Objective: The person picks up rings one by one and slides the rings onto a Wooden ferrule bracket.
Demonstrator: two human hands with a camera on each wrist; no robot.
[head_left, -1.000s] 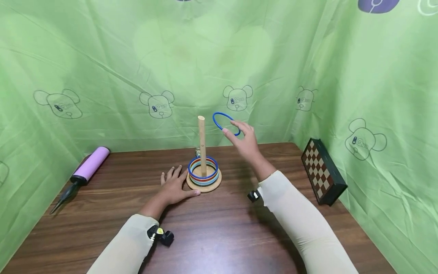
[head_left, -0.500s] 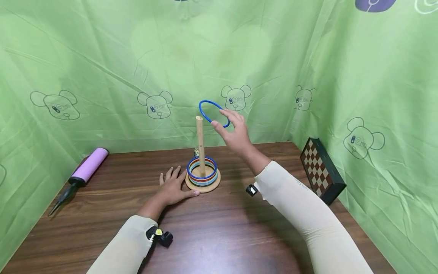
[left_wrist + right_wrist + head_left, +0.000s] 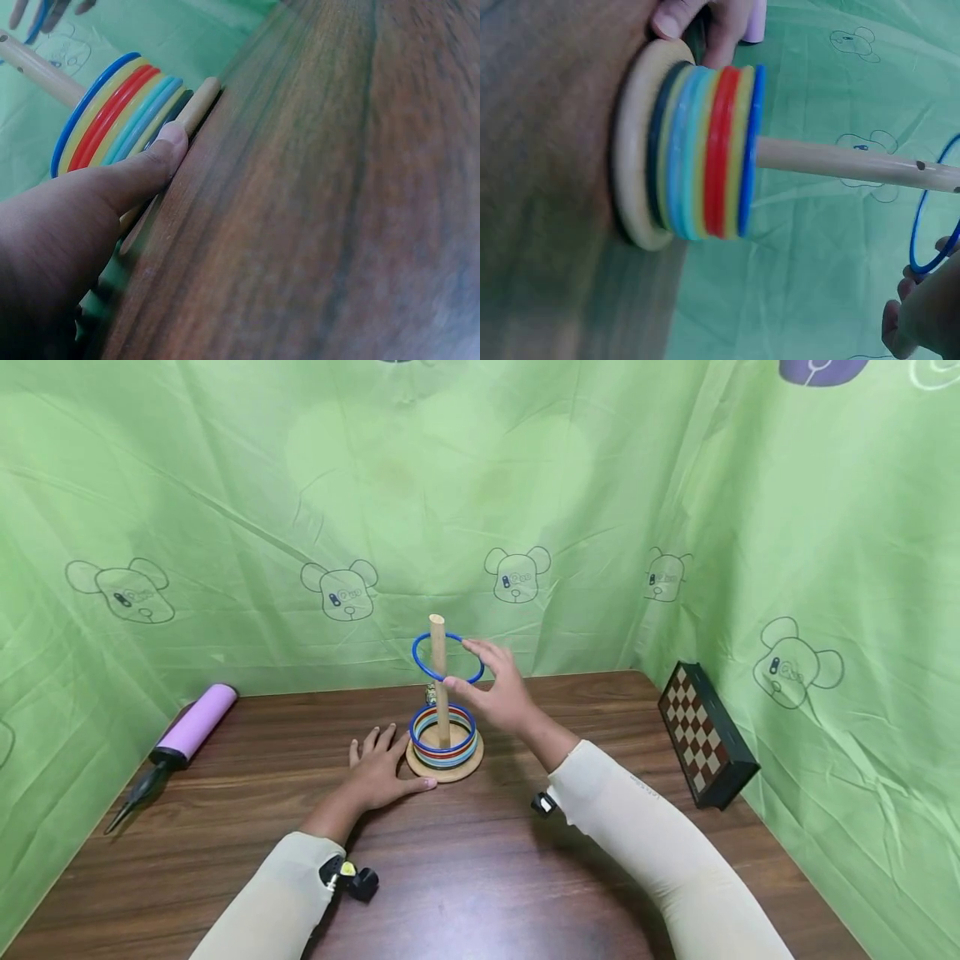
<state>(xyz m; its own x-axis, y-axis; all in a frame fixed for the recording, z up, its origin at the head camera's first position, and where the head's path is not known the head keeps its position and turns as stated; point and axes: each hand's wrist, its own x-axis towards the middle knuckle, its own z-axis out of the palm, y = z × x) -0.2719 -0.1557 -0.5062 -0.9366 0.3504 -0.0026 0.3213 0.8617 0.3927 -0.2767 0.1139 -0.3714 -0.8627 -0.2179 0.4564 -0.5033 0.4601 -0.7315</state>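
My right hand [image 3: 498, 689] pinches a thin blue ring [image 3: 426, 672] at its right side, between thumb and fingers. The ring is tilted and encircles the upper part of an upright wooden peg [image 3: 442, 697], below its top. Around the peg's foot lies a stack of rings [image 3: 718, 154] in blue, yellow, red, light blue and black, with another blue one uppermost. They sit on a round wooden base [image 3: 459, 773]. My left hand [image 3: 378, 775] rests at the base's left side, fingers spread on the table, the thumb [image 3: 174, 136] against the base's edge.
A pink hand pump [image 3: 206, 718] with a black nozzle lies at the far left of the wooden table [image 3: 465, 885]. On the right a checkered board box [image 3: 705, 735] stands on its side. A small patterned object [image 3: 431, 694] is behind the peg. Green cloth [image 3: 420, 527] encloses the table.
My right hand has carried the blue ring left and up, then down, so the ring now surrounds the peg. My left hand has stayed beside the base.
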